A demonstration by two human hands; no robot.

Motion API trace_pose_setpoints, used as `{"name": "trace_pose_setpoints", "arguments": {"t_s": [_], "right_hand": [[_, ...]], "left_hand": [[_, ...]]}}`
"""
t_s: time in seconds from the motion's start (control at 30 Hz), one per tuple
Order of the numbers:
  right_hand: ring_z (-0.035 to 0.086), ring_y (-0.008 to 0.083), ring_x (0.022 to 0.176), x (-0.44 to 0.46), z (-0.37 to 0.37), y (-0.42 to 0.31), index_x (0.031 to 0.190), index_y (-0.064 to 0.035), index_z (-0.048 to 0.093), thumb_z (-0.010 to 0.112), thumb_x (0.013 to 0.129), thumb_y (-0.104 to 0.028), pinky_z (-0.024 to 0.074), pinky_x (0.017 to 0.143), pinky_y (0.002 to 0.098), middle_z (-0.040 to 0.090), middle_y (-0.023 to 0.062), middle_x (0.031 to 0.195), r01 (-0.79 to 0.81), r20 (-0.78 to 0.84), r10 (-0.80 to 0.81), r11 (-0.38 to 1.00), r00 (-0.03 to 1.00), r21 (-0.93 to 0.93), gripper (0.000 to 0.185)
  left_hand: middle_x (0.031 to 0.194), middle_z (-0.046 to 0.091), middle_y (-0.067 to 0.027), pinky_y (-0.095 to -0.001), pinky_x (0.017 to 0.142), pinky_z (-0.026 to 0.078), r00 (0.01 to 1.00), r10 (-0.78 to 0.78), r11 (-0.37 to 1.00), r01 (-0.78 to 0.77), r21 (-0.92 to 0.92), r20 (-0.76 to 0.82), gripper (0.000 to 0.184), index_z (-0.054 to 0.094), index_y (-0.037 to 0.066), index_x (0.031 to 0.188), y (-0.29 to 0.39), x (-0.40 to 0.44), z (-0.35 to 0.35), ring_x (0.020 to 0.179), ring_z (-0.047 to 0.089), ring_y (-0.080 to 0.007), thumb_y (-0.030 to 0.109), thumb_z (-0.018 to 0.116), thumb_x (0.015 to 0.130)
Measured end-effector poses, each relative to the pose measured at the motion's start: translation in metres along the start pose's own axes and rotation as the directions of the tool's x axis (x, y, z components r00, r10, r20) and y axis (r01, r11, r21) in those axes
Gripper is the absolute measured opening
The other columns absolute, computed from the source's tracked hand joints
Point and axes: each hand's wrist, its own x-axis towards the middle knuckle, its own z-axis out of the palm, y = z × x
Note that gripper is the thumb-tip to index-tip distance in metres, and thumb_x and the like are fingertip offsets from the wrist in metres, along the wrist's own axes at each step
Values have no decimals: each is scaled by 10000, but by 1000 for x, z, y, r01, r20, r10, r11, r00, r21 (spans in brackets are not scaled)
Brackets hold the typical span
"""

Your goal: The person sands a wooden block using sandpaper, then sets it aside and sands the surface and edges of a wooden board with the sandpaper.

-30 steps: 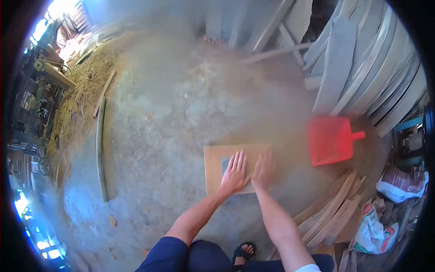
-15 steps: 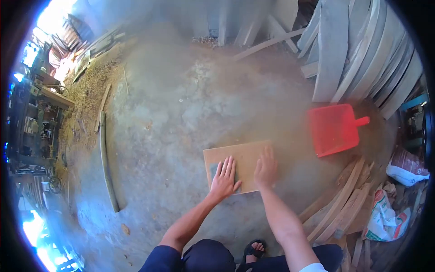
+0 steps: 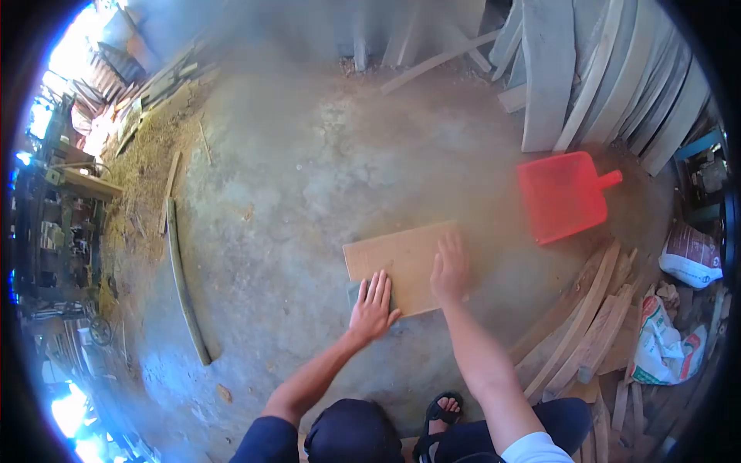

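Observation:
A flat light-brown board (image 3: 413, 266) lies tilted on the concrete floor. My left hand (image 3: 372, 309) rests flat, fingers spread, on a dark grey-green sheet (image 3: 353, 294) at the board's lower left corner; part of the sheet reaches past the board's edge. My right hand (image 3: 450, 270), slightly blurred, lies with extended fingers on the right end of the board.
A red dustpan (image 3: 563, 197) lies to the right of the board. Wood strips (image 3: 590, 332) and sacks (image 3: 670, 343) are at the lower right. Long planks (image 3: 548, 77) lean at the upper right. A curved pole (image 3: 182, 289) lies at left.
My left hand and the sheet have moved left and down across the board to its corner. The board has turned slightly, its right end higher. My right hand stays at its right end.

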Motion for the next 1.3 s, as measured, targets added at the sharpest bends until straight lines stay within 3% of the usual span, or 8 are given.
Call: {"name": "trace_pose_setpoints", "arguments": {"t_s": [0.1, 0.3, 0.5, 0.73, 0.83, 0.93, 1.2, 1.3], "right_hand": [[342, 262, 1448, 0, 1, 1, 1350, -118, 569, 429, 1023, -259, 291, 1136, 500, 452, 58, 1520, 14, 11, -14, 999, 1000, -34, 383], [351, 267, 1443, 0, -1, -1, 1342, -107, 573, 436, 1019, -245, 303, 1128, 475, 461, 62, 1513, 45, -9, -46, 998, 999, -37, 377], [344, 277, 1447, 0, 7, 5, 1346, -91, 567, 482, 994, -229, 307, 1122, 456, 456, 79, 1515, 54, -13, -55, 997, 998, -52, 387], [303, 306, 1466, 2, 4, 7, 1379, -91, 542, 530, 958, -270, 273, 1125, 494, 421, 93, 1539, -99, -135, 80, 986, 988, -136, 458], [293, 324, 1468, -4, 7, 17, 1393, -89, 529, 542, 946, -278, 264, 1125, 506, 409, 96, 1546, -53, -111, 30, 977, 993, -205, 486], [299, 329, 1464, 1, 6, 16, 1387, -87, 537, 555, 929, -270, 264, 1123, 513, 406, 90, 1549, -65, -80, 49, 976, 996, -210, 493], [276, 309, 1476, -11, -14, 17, 1383, -90, 534, 576, 906, -275, 240, 1096, 643, 403, 57, 1553, 67, 37, -64, 995, 997, -70, 513], [281, 297, 1475, -9, -15, 18, 1383, -94, 533, 576, 903, -268, 224, 1083, 688, 411, 45, 1545, 95, 30, -94, 994, 995, -44, 513]], "left_hand": [[1599, 223, -242, -511, 1212, 132, 999, 11, 1000, -9, 28, -51, 842, 281, -95, 1493, -25, 41, -9, 1500, 189, -347, 518, 479, 951], [1601, 220, -239, -517, 1211, 135, 959, -195, 981, 196, -15, -204, 834, 271, -97, 1496, -35, 92, -18, 1503, 174, -351, 495, 489, 951], [1598, 229, -233, -517, 1210, 147, 992, -119, 993, 120, 14, -47, 855, 288, -91, 1491, 13, 5, 6, 1504, 175, -351, 535, 484, 942], [1601, 221, -235, -491, 1217, 138, 987, 69, 996, -76, -40, -145, 841, 278, -93, 1495, -33, 80, -4, 1503, 178, -345, 527, 460, 957], [1605, 219, -226, -488, 1217, 142, 931, -199, 977, 214, 16, -307, 818, 281, -86, 1497, -48, 146, -17, 1504, 180, -335, 507, 458, 963], [1610, 213, -218, -492, 1216, 142, 922, -200, 979, 205, -21, -332, 814, 278, -81, 1501, -50, 161, -15, 1507, 176, -327, 493, 471, 957], [1613, 211, -210, -503, 1218, 127, 1000, -2, 999, 2, 53, 1, 834, 261, -71, 1512, 6, 19, 1, 1512, 161, -329, 527, 449, 962], [1609, 214, -219, -503, 1218, 125, 998, 57, 998, -57, 0, -5, 833, 260, -73, 1513, 1, 20, 2, 1509, 174, -330, 527, 447, 965]]}}
